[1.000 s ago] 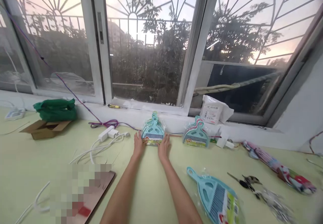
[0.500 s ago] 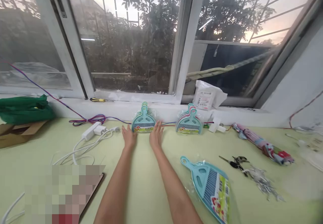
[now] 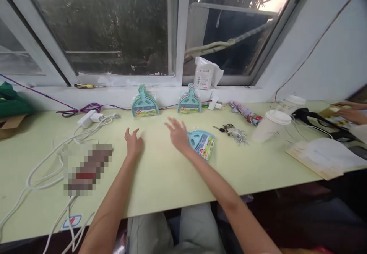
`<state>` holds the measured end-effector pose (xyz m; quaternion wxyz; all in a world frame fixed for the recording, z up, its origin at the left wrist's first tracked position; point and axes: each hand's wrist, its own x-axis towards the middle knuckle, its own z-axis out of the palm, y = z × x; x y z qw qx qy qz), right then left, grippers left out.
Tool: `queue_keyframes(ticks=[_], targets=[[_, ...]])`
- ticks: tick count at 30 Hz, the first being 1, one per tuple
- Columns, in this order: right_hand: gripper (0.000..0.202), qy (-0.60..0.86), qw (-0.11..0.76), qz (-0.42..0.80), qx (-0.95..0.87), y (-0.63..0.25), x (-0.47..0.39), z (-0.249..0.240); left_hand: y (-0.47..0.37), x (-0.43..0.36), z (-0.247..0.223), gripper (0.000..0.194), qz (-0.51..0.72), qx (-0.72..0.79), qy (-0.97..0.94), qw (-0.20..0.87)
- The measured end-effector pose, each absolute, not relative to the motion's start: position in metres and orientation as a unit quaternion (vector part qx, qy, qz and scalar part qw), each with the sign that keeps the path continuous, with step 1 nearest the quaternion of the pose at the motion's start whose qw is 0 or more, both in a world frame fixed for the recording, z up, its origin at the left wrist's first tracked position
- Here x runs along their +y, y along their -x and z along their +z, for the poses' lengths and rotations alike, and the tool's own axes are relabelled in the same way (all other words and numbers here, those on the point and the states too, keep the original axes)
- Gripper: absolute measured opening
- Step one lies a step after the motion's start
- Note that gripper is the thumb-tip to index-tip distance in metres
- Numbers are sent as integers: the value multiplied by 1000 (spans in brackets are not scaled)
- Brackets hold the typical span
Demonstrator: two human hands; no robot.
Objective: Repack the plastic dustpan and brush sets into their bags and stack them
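Observation:
Both hands hold nothing, fingers apart, over the pale green table. My left hand (image 3: 133, 142) is in front of the left stack of small blue dustpan sets (image 3: 145, 103), which leans upright by the window sill. My right hand (image 3: 177, 133) is nearest to a single wrapped blue dustpan and brush (image 3: 203, 143) lying on the table; my wrist and forearm cover part of it, its handle included. A second upright stack of dustpans (image 3: 189, 101) stands farther right along the sill.
White cables (image 3: 43, 187) and a pixelated object (image 3: 87, 170) lie left. Keys (image 3: 236, 133), a folded umbrella (image 3: 246, 113) and a white cup (image 3: 271, 126) are right. Another person's hand (image 3: 351, 110) is at the far right. A screwdriver (image 3: 84, 86) rests on the sill.
My hands have drawn back from the sides of the left dustpan stack, toward me. The view has turned right and down, showing the table's front edge, the cups and another person's hand.

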<state>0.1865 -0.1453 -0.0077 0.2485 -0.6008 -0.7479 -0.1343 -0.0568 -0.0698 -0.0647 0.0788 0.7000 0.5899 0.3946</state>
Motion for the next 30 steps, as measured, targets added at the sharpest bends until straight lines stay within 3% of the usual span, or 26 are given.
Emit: queue_keyframes(ticks=[3, 5, 8, 11, 17, 20, 23, 25, 28, 30], targets=[[55, 720, 182, -66, -666, -280, -154, 14, 40, -103, -60, 39, 366, 528, -759, 110], [58, 756, 34, 99, -646, -331, -152, 21, 23, -119, -53, 36, 309, 482, -805, 158], [45, 745, -18, 175, -644, -364, -148, 16, -5, -137, -41, 31, 237, 441, -831, 245], [30, 722, 48, 230, -650, -354, -150, 0, -28, -152, -35, 40, 248, 406, -805, 356], [27, 630, 423, 335, -558, -294, -147, -26, -36, -139, -31, 78, 377, 392, -647, 535], [33, 600, 522, 298, -528, -261, -140, -32, -31, -111, -31, 80, 420, 397, -563, 591], [42, 652, 536, 110, -525, -231, -145, -32, -28, -92, -38, 59, 429, 410, -509, 623], [37, 634, 495, 18, -594, -217, -155, -32, -29, -88, -44, 53, 445, 402, -484, 637], [22, 566, 424, 71, -703, -204, -167, -33, -34, -90, -50, 56, 482, 369, -481, 633], [26, 570, 432, 157, -681, -200, -168, -36, -36, -92, -52, 59, 493, 359, -483, 629]])
